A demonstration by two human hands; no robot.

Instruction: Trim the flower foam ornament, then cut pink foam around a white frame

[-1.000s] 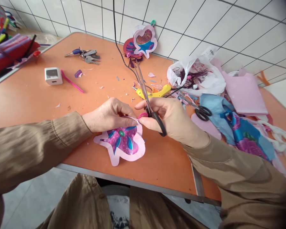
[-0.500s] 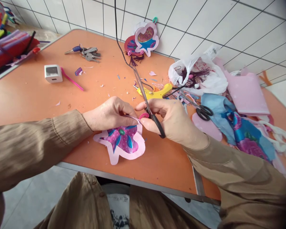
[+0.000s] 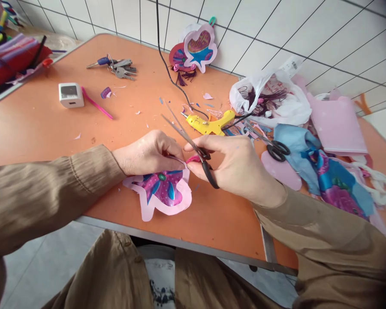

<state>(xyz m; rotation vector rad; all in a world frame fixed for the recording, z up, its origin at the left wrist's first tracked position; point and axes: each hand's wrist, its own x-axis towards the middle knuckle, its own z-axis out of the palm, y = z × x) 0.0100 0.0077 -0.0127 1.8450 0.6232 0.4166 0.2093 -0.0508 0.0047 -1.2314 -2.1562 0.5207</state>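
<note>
My left hand is closed, pinching the upper edge of a fabric flower-like ornament with a pale pink border and a purple and blue centre. My right hand is closed around black-handled scissors. Their blades point up and to the left, a little apart, above the table. Between my right thumb and fingers is a small bright pink loop at the ornament's edge. The exact grip on the loop is partly hidden.
Ahead lie a yellow glue gun, a second pair of scissors and a white plastic bag with dark tassels. Finished-looking ornaments lean on the tiled wall. Keys and a white adapter lie left; fabric lies right.
The scissor blades have swung left and spread apart; they were together before. The ornament has shifted slightly left, still pinched by my left hand.
</note>
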